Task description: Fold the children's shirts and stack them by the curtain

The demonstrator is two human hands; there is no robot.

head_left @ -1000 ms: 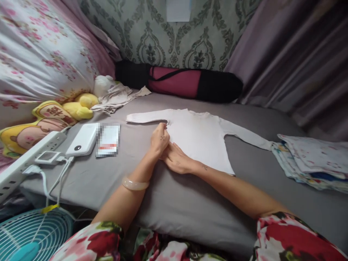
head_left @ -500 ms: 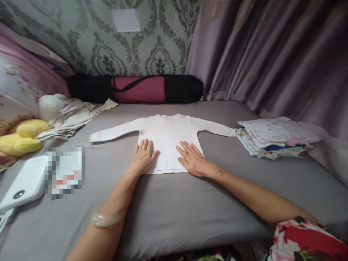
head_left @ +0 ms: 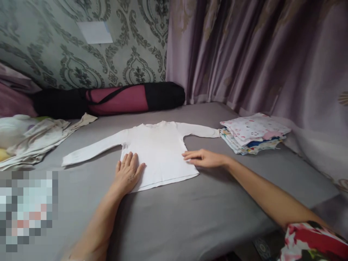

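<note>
A white long-sleeved shirt (head_left: 156,156) lies spread flat, its collar away from me and both sleeves stretched out sideways. My left hand (head_left: 129,172) rests palm down on the lower left of its body, fingers spread open. At the lower right side edge, my right hand (head_left: 205,158) is turned on its side. Its fingers are stretched out with a small gap between them, and the fingertips touch the fabric. The right cuff reaches a stack of folded printed clothes (head_left: 254,132).
Everything lies on a grey bed sheet (head_left: 174,217). A long black and maroon bag (head_left: 119,98) runs along the patterned wall. Purple curtains (head_left: 217,54) hang at the right. Crumpled light cloths (head_left: 46,137) and a white plush toy (head_left: 16,128) are at the left, near a pixelated patch.
The view has swung to the right. My right hand has lifted from lying flat and turned on its side at the shirt's edge. The left hand still rests on the shirt.
</note>
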